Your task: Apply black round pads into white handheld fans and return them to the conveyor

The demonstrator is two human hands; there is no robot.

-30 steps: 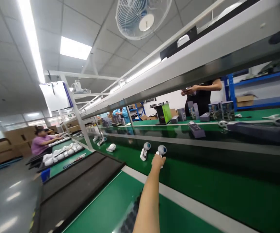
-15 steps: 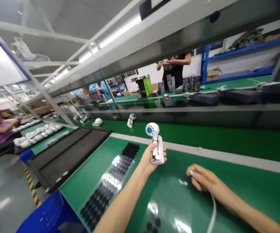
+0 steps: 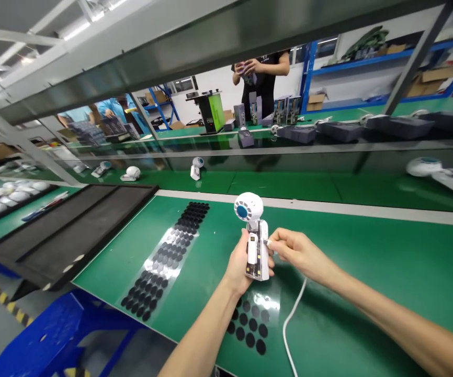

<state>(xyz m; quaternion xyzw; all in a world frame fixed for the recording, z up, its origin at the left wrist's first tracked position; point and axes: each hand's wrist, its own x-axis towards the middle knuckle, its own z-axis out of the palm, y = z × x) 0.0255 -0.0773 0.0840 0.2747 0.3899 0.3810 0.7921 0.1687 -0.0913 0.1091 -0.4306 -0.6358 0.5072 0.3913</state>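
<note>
Above green tabletop (image 3: 371, 243), directly before me: white handheld fan (image 3: 257, 264), nearly upright, round blue-centred head on top. My left hand (image 3: 238, 268) wrapped round its handle, fingers gripping. My right hand (image 3: 300, 254) pinching end of white cable (image 3: 284, 329) against handle's side; cannot tell whether plugged in. Nearby on tabletop, two sheets of black dots (image 3: 250, 327). Beyond, smaller-looking white fan (image 3: 197, 168) on green belt (image 3: 289, 181).

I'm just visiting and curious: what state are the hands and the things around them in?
White device: held head up, inner parts showing.
White cable: bending loosely; whether plugged in, unclear.
Left hand: closed around the device.
Right hand: pinching the cable's end.
Long dot sheet: lying flat.
Nearest blue stool: standing upright.
</note>
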